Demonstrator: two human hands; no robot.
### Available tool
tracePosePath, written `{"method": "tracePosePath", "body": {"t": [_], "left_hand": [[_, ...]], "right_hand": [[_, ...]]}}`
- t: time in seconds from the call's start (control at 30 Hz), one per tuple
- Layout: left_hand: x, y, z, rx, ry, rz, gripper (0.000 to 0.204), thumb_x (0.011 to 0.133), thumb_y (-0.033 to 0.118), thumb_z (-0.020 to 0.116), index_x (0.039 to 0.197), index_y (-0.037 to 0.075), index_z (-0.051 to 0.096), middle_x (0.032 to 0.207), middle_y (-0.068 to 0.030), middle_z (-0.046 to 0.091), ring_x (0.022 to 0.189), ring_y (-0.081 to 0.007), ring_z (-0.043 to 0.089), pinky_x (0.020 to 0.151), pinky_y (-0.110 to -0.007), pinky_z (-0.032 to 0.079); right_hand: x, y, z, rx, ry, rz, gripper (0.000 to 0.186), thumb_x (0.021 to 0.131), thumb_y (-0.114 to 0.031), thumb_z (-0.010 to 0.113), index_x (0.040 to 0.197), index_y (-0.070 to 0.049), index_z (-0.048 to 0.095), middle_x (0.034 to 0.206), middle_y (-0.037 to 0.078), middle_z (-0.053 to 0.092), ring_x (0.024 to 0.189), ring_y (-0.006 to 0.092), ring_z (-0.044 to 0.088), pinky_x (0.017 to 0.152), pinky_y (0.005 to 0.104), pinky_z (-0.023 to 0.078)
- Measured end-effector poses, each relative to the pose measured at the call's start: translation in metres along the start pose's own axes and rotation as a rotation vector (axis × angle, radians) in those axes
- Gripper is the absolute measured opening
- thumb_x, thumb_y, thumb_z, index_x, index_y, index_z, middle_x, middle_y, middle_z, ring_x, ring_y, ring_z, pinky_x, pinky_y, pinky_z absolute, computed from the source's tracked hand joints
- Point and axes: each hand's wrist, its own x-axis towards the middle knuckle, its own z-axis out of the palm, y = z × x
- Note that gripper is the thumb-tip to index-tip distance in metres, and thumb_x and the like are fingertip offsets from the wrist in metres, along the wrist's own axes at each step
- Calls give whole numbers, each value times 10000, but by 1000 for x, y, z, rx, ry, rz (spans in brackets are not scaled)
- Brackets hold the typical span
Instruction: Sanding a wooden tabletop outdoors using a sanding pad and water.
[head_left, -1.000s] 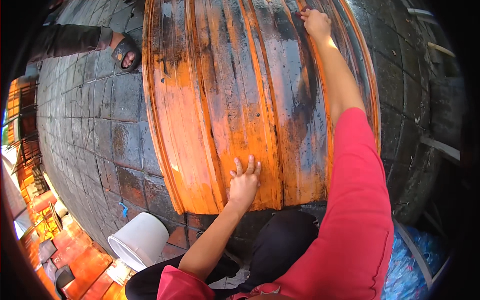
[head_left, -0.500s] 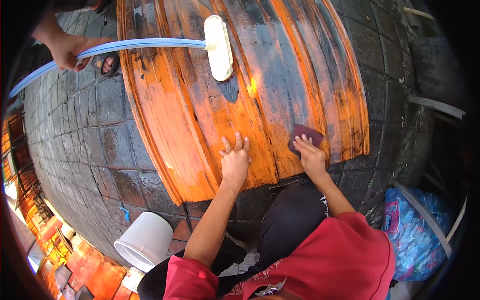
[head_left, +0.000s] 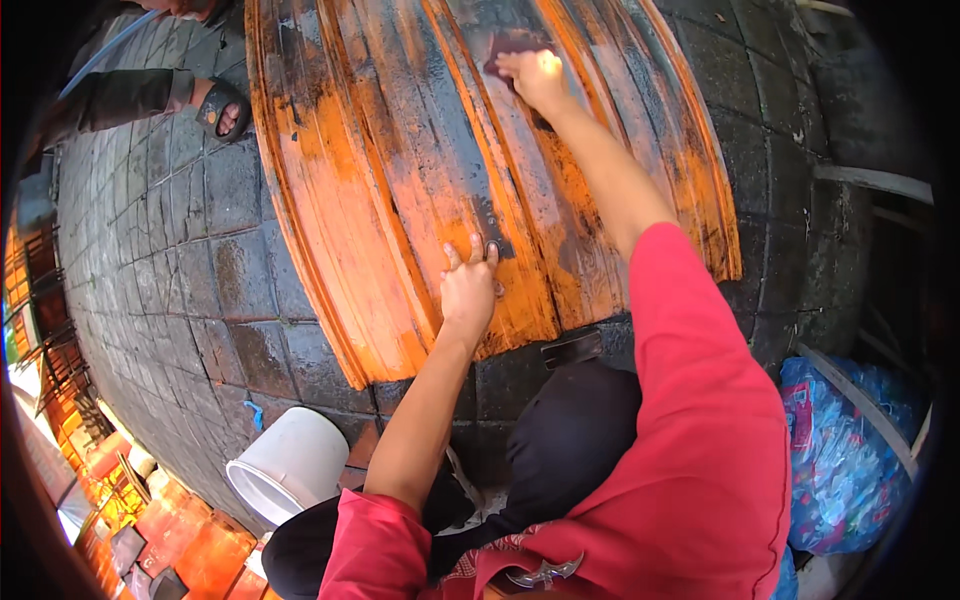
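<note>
A ribbed sheet, orange with dark grey streaks and wet patches, lies on the paving in front of me. My left hand rests on its near part, fingers spread and nothing held. Far out along the sheet, my right hand presses down a dark maroon piece of sandpaper. The fingers cover part of that piece, and my right arm stretches over the sheet's right half.
At upper left stand another person's sandalled foot and a light-blue pole. A white bucket leans at lower left by my knee. A bag of blue plastic sits at right. Dark paving surrounds the sheet.
My right hand has slid the sandpaper from the near right edge to the far middle. The other person's pole with its pale brush head has left the sheet. My left hand stays put.
</note>
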Motion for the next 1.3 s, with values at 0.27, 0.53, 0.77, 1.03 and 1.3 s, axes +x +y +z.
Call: {"method": "tracePosePath", "body": {"t": [0.27,0.53,0.77,1.03,1.3], "left_hand": [[-23,-11,-12,-38,33,-10,637,797,267,760,1386,140,552,1492,-152,465,1293,-515,470,887,-484,577],[-100,-75,-97,-45,401,277,362,877,229,698,1213,97,668,1341,-143,588,1222,-336,559,1000,-447,477],[-230,-177,-196,203,198,43,326,829,134,709,1148,78,678,1221,-105,644,1115,-311,603,922,-421,475],[-302,-254,-169,125,381,-504,312,917,235,652,1177,65,675,1131,-166,671,1056,-372,627,921,-442,484],[-318,-264,-115,104,169,-518,320,883,313,668,1116,96,702,1035,-159,683,1012,-368,637,878,-458,487]], "right_hand": [[-230,-139,-127,63,-392,192,271,892,16,544,1047,-54,756,1086,128,724,1028,268,709,972,373,539],[-223,-135,-122,-196,-534,203,458,945,-61,497,1399,-5,498,1500,171,449,1376,330,451,1135,433,387],[-78,-49,-56,-440,-488,140,510,990,-137,366,1464,49,380,1561,216,345,1426,355,372,1181,472,290],[-131,-88,-84,-361,-550,210,653,1028,-429,404,1481,41,365,1578,200,318,1461,348,306,1185,482,268],[-214,-163,-150,-285,-723,260,707,1026,-456,417,1483,78,343,1579,242,290,1472,380,271,1201,491,217]]}}
